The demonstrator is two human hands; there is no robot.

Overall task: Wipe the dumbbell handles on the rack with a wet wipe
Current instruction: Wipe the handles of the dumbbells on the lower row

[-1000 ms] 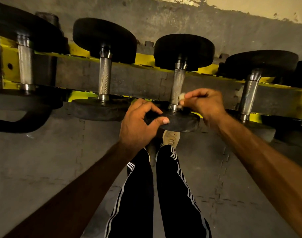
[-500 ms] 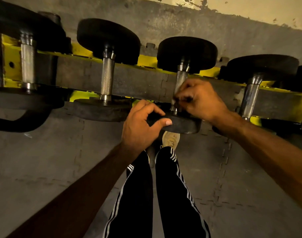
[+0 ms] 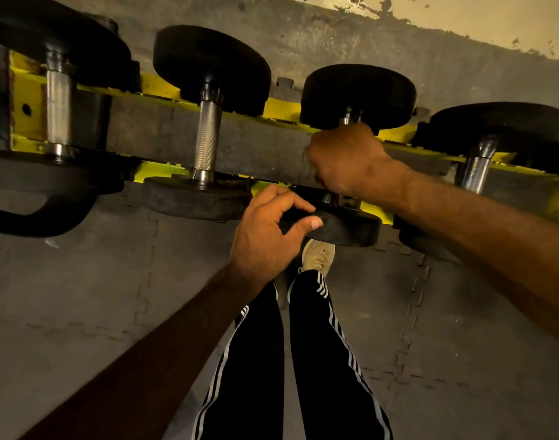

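The right hand (image 3: 345,160) is closed in a full fist around the handle (image 3: 350,119) of the third dumbbell (image 3: 357,93) from the left, which lies across the yellow rack (image 3: 281,111). Only short ends of the steel show past the knuckles. The wet wipe is hidden, so I cannot tell if the fist contains it. The left hand (image 3: 265,236) grips this dumbbell's near head (image 3: 351,228), with the thumb on the rim and the fingers curled over the top. Another dumbbell (image 3: 208,141) sits just to the left. A pale shoe (image 3: 318,255) stands on the floor mat (image 3: 81,296) below.
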